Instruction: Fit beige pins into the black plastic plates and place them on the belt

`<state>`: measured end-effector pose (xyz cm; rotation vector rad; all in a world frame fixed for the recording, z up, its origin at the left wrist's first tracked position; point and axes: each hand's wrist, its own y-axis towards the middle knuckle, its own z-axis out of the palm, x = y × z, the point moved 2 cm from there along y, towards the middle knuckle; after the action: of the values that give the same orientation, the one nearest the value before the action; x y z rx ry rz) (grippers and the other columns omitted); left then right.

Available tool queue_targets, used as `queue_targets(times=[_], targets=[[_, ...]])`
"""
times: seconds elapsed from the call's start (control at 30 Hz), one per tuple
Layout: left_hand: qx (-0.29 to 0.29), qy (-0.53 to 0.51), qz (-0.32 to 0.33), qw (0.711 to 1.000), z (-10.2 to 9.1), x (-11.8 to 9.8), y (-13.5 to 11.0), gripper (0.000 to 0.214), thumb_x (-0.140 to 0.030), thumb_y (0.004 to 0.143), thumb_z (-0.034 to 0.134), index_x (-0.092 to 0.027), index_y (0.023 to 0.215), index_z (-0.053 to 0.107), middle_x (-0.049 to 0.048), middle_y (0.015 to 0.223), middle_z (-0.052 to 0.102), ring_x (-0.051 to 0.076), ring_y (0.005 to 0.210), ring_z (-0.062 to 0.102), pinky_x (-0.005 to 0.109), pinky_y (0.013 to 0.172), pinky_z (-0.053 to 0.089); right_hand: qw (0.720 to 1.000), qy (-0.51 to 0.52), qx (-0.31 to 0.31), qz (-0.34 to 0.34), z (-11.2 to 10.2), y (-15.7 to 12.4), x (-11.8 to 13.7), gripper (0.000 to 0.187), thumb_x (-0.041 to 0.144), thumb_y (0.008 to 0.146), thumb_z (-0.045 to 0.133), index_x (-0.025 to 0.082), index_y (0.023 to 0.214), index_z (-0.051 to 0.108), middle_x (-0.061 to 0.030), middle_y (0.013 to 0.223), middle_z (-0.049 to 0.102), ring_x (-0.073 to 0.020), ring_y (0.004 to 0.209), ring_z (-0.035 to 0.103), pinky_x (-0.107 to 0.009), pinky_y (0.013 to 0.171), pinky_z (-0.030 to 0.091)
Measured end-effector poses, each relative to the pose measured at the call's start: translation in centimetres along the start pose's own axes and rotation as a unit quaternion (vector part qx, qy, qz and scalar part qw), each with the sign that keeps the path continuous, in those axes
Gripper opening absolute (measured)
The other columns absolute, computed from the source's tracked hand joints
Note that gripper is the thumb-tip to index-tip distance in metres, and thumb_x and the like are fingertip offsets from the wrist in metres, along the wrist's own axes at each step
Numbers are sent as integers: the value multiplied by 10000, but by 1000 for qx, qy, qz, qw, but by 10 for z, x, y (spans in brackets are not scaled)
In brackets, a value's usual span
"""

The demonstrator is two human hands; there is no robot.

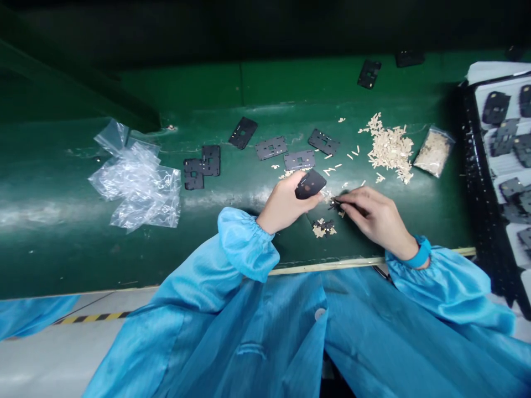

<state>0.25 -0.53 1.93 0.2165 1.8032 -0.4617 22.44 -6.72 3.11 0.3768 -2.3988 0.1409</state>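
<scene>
Okay, the left hand is wrapped around a black plate, wrist raised, while the right hand angles in beside it, fingers pinching a tiny dark piece.

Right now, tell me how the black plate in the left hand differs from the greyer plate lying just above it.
The black plate is held tilted in the left hand, while the greyer plate lies flat on the green work surface. The black plate's visible face looks mostly solid, with few small holes; the greyer plate shows a central cut-out and slots. Both are thin, flat, roughly rectangular dark plates.
</scene>
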Motion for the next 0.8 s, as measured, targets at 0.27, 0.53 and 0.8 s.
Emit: queue_targets(times=[0.27,0.53,0.8], targets=[[-11,-14,-7,1000,0,2,1,225,-314,797,763,-187,939,642,2,786,658,160,737,620,293,692,524,989,-98,48,-97,20,-30,10,263,242,1028,550,231,1238,708,-124,1079,728,-243,909,671,-404,800,548],[-44,-101,-51,993,-4,-1,2,264,-316,775,791,-192,892,589,-41,696,594,81,521,517,234,515,455,981,178,-4,81,9,20,22,195,405,941,699,222,875,680,-41,827,659,-159,644,530,-320,594,448],[-120,-103,-38,987,-15,2,4,278,-307,752,801,-189,884,587,-36,726,623,87,560,521,238,546,461,958,257,41,123,11,74,26,273,476,896,720,204,922,704,-16,713,647,-144,598,521,-294,551,397]])
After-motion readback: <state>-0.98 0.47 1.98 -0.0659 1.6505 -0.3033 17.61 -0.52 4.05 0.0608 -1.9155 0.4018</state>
